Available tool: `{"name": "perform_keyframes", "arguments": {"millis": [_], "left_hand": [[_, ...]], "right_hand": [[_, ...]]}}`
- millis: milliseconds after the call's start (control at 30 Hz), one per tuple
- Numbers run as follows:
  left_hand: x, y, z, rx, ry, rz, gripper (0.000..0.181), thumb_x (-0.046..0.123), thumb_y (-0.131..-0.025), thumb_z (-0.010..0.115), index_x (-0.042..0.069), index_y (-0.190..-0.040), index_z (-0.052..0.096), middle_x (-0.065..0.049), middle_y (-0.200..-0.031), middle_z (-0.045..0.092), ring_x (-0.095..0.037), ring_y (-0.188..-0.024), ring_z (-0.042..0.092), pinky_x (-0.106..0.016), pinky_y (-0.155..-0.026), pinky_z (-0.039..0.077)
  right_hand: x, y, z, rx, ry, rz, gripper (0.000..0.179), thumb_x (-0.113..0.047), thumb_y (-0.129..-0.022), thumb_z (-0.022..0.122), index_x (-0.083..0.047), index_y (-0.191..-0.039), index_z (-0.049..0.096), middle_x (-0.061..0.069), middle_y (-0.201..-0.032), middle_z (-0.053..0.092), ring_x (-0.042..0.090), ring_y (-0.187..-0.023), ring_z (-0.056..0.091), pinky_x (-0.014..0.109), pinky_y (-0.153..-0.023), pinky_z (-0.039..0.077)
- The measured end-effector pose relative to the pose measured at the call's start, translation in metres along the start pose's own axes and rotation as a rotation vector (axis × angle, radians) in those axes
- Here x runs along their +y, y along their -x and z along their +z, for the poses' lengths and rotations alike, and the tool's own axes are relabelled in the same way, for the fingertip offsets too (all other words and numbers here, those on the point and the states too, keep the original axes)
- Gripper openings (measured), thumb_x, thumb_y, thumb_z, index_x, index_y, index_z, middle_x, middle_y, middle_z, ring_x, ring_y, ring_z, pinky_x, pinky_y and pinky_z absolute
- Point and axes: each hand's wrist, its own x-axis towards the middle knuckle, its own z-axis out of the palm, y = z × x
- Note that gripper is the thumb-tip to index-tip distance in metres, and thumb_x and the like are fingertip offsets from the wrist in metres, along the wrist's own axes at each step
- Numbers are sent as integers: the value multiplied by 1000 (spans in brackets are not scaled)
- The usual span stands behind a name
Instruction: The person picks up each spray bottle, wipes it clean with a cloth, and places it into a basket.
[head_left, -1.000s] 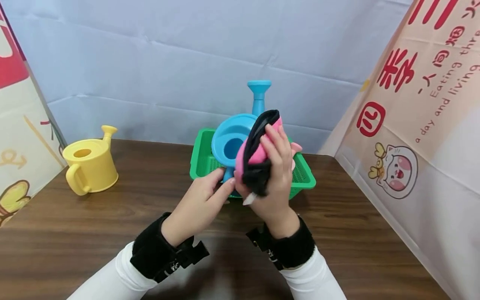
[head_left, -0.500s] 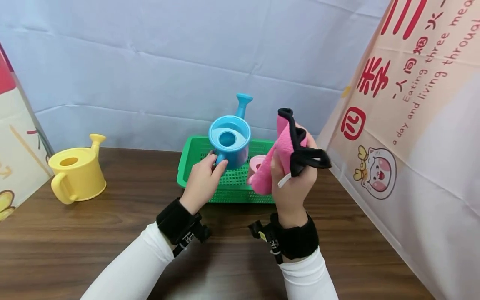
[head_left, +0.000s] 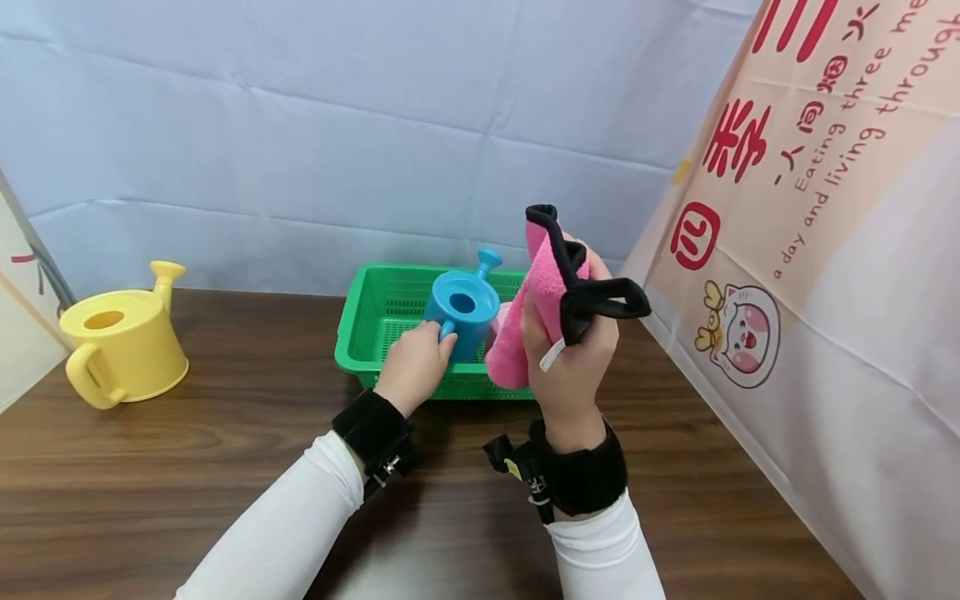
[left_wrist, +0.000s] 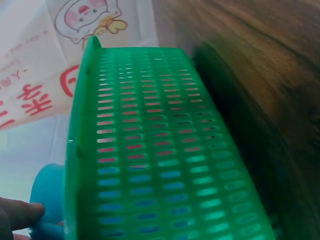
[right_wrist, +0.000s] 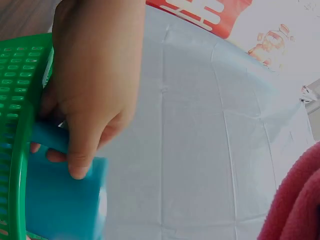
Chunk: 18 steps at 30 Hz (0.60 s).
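Observation:
My left hand (head_left: 414,363) grips the handle of a blue watering can (head_left: 467,315), which sits upright within the green basket (head_left: 375,333). In the right wrist view, the left thumb lies over the blue handle behind the basket's rim. A crumpled pink cloth with black edging (head_left: 551,279) is held in my right hand (head_left: 573,358), raised in front of the basket's right part. That cloth hides most of a pink watering can (head_left: 501,317) inside the basket. Slots in the basket wall (left_wrist: 150,125) show blue and pink behind them in the left wrist view.
On the left of the brown wooden table (head_left: 225,450) stands a yellow watering can (head_left: 127,343). A pale cloth backdrop (head_left: 300,150) hangs behind the basket. A printed cloth (head_left: 787,275) slopes down along the right side.
My left hand has lowered the blue watering can from above the basket down into it. My right hand with the pink cloth has moved right, away from the can.

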Motion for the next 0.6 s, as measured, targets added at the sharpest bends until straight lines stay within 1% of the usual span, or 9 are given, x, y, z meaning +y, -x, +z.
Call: {"name": "perform_keyframes", "arguments": {"millis": [100,167,200,267,333,433,500,533,600], "left_hand": [[-6,4,-2,24,-103,-45,30,29,-98,48,5,-82,55,-6,-66,51,-23,-63,54,-38,-54,46],[-11,7,-3,30,-174,-72,31,30,-98,47,5,-82,57,-7,-67,55,-26,-68,60,-44,-66,49],[-14,8,-4,29,-209,-86,32,30,-98,46,5,-82,57,-8,-68,57,-28,-72,61,-47,-74,48],[-19,11,-6,25,-281,-108,34,30,-99,44,4,-83,58,-11,-73,62,-31,-80,63,-53,-88,42],[-23,13,-8,25,-337,-126,35,30,-99,43,3,-84,60,-14,-78,65,-34,-85,63,-58,-98,31],[-30,16,-12,28,-393,-165,38,30,-99,42,2,-84,61,-16,-81,66,-36,-86,63,-60,-100,26],[-33,17,-14,24,-415,-190,39,31,-99,41,2,-84,62,-16,-81,66,-36,-87,63,-61,-100,26],[-33,18,-15,22,-425,-196,39,31,-99,41,3,-82,63,-16,-81,66,-35,-88,63,-61,-99,26],[-33,19,-17,10,-430,-187,41,33,-99,40,6,-77,62,-13,-77,65,-31,-84,64,-56,-93,34]], "right_hand": [[1,0,6,-18,-26,8,61,-34,-85,65,15,-117,46,19,-114,58,29,-94,56,40,-84,50],[2,1,11,-33,-38,7,60,-33,-85,64,15,-117,46,19,-113,58,28,-93,56,40,-83,50],[2,1,13,-41,-51,6,59,-32,-85,64,15,-117,46,19,-113,59,28,-93,56,40,-83,50],[3,2,19,-58,-74,3,58,-31,-86,64,15,-117,46,18,-113,59,28,-92,56,40,-83,50],[4,4,24,-72,-92,1,57,-30,-86,64,14,-117,47,17,-114,59,28,-91,56,40,-83,49],[4,7,31,-94,-116,4,56,-29,-86,64,13,-118,47,16,-116,59,27,-92,57,39,-83,49],[6,9,34,-114,-126,4,56,-29,-86,65,13,-119,48,15,-117,59,27,-93,57,39,-84,49],[7,9,35,-123,-126,1,56,-29,-86,65,12,-119,48,15,-117,59,27,-95,57,39,-85,48],[9,9,34,-135,-134,-7,57,-30,-85,66,13,-119,49,17,-117,59,29,-98,57,40,-87,47]]}}
